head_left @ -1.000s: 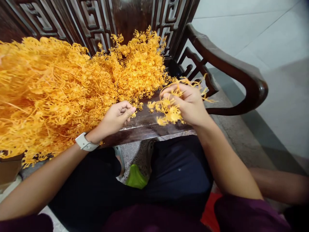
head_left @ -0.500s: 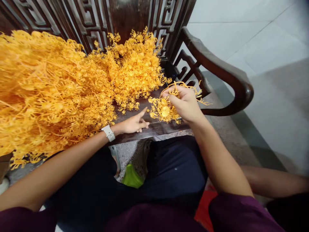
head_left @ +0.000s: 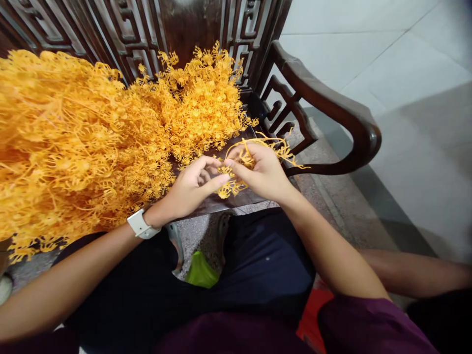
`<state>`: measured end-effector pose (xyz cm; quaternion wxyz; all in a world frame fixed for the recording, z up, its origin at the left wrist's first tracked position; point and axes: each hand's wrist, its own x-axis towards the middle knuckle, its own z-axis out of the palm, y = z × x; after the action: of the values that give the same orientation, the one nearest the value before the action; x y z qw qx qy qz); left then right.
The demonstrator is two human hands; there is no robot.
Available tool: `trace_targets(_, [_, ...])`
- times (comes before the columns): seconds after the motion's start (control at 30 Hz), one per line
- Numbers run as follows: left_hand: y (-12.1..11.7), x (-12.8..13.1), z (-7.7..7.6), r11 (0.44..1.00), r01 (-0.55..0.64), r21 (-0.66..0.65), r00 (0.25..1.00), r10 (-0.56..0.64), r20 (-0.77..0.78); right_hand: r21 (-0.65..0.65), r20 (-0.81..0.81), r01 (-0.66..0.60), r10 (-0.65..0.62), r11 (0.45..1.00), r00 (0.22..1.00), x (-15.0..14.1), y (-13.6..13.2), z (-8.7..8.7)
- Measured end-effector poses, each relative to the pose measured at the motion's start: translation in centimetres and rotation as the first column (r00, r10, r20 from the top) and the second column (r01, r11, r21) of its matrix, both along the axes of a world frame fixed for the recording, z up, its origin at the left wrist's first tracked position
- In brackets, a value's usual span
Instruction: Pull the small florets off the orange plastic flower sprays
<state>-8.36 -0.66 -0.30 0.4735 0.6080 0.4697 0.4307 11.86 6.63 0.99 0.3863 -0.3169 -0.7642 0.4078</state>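
Observation:
Both my hands meet over the front of a dark wooden bench seat (head_left: 206,209). My right hand (head_left: 260,169) pinches a sprig of yellow-orange plastic flowers (head_left: 230,188); its thin stems (head_left: 289,152) stick out behind the knuckles to the right. From the left comes my left hand (head_left: 193,184), with a white watch strap (head_left: 142,225) on the wrist. Its fingers are half curled, and a gap shows between thumb and forefinger. Those fingertips are beside the sprig's flower heads, close to my right fingertips; whether they touch the sprig is hard to tell.
A big heap of the same plastic flowers (head_left: 92,142) covers the bench's left and middle. Behind it rises a carved backrest (head_left: 191,29), with a curved armrest (head_left: 332,105) on the right. Something green (head_left: 201,270) is between my legs. Another person's limb (head_left: 413,273) shows at right.
My left hand has risen from the seat edge to the flower heads, its pointing fingers now curled. The right hand has shifted a little left and turned with the sprig.

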Motion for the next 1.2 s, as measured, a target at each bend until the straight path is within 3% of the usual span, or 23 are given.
trace_targets(0.1, [-0.6,0.1,-0.1,0.999,0.027,-0.041,1.0,-0.027,0.014,-0.148,-0.07,-0.112,0.102,0.983,0.992,-0.6,-1.1,1.1])
trace_targets(0.17, [-0.6,-0.1,-0.4,0.999,0.036,-0.006,0.999,-0.036,0.011,-0.27,-0.112,-0.217,0.193,0.938,0.975,-0.7,-1.5,1.6])
trace_targets(0.23, [-0.4,-0.6,-0.5,0.998,0.048,0.046,0.999,-0.048,0.003,-0.313,-0.127,-0.266,0.237,0.912,0.963,-0.7,-1.6,1.7])
trace_targets(0.37, [0.3,-2.0,-0.2,0.995,0.097,-0.013,0.989,-0.095,0.112,-0.255,-0.12,-0.255,0.231,0.933,0.965,-0.7,-1.3,1.4])
trace_targets(0.5, [0.4,-3.0,0.1,0.991,0.079,-0.104,0.955,-0.045,0.294,-0.175,-0.074,-0.219,0.209,0.96,0.975,-0.9,-1.3,1.0])
trace_targets(0.67, [-0.2,-2.7,0.6,0.997,-0.007,-0.079,0.916,0.038,0.399,0.019,-0.013,-0.145,0.145,0.989,0.989,-1.4,-1.9,0.8])
trace_targets(0.8, [-0.5,-2.7,1.2,1.0,0.01,-0.026,0.906,0.002,0.424,0.047,0.0,-0.204,0.204,0.978,0.979,-1.8,-2.2,0.8])
trace_targets(1.07, [-0.7,-3.5,2.2,0.998,0.063,0.017,0.953,-0.065,0.295,-0.071,0.042,-0.328,0.331,0.942,0.943,-1.5,-2.2,0.8])
trace_targets(1.2, [-1.3,-3.0,2.3,0.995,0.055,0.079,0.985,-0.067,0.157,-0.029,0.036,-0.351,0.352,0.936,0.935,-1.8,-2.4,0.5])
